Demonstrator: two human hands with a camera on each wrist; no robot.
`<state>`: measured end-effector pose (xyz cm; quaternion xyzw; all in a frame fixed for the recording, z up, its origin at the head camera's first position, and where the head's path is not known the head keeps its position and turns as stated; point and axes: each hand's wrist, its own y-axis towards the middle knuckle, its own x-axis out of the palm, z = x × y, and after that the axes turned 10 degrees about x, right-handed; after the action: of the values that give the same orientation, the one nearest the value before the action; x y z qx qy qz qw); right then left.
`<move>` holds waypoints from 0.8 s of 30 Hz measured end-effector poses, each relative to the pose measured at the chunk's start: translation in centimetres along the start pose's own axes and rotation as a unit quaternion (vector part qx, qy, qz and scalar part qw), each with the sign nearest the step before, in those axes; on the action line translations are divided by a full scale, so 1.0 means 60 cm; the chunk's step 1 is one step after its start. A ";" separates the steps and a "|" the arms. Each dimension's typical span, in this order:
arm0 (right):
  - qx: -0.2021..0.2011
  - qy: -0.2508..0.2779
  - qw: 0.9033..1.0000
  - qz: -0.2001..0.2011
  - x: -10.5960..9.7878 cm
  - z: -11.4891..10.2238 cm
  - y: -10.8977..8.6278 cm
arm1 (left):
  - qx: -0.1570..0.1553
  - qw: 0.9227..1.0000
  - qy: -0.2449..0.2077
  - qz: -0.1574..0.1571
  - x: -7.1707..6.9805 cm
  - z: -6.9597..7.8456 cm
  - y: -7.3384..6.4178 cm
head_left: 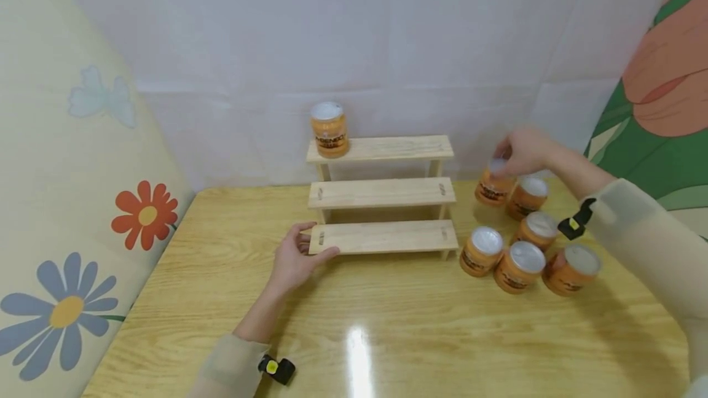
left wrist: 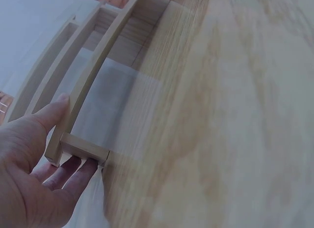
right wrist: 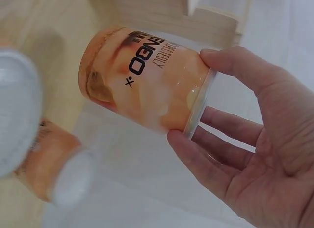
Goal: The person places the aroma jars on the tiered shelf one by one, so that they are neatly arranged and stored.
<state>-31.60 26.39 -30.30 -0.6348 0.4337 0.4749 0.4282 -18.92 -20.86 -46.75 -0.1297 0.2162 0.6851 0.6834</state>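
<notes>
A three-step wooden rack (head_left: 381,193) stands against the back of the table. My left hand (head_left: 295,260) grips the left end of its lowest step, with the thumb on the front edge in the left wrist view and the other fingers around the end leg (left wrist: 83,147). At the right, my right hand (head_left: 522,151) pinches an orange can (right wrist: 142,83) by its silver-rimmed end, thumb on one side and fingers on the other. That can appears lifted off the table, beside the other cans. Another orange can (head_left: 330,131) stands upright at the left end of the top step.
Several more orange cans (head_left: 519,267) stand upright in a cluster on the wooden table (head_left: 310,336), right of the rack. A white cloth (head_left: 265,35) hangs behind. Flower-patterned panels (head_left: 61,201) flank the table on both sides.
</notes>
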 end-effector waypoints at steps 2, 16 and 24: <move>0.004 0.004 1.000 0.000 -0.011 -0.003 0.001 | 0.001 1.000 0.000 0.001 0.001 0.000 0.001; -0.003 -0.026 1.000 0.015 -0.105 -0.054 0.014 | -0.004 1.000 -0.002 0.001 -0.001 -0.001 0.003; 0.002 -0.015 0.999 0.035 -0.144 -0.102 0.033 | -0.002 1.000 -0.005 0.001 0.001 -0.003 0.005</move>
<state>-33.57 21.28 -21.02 -0.6111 0.4498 0.4984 0.4194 -19.26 -20.89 -46.89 -0.1275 0.2111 0.6871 0.6834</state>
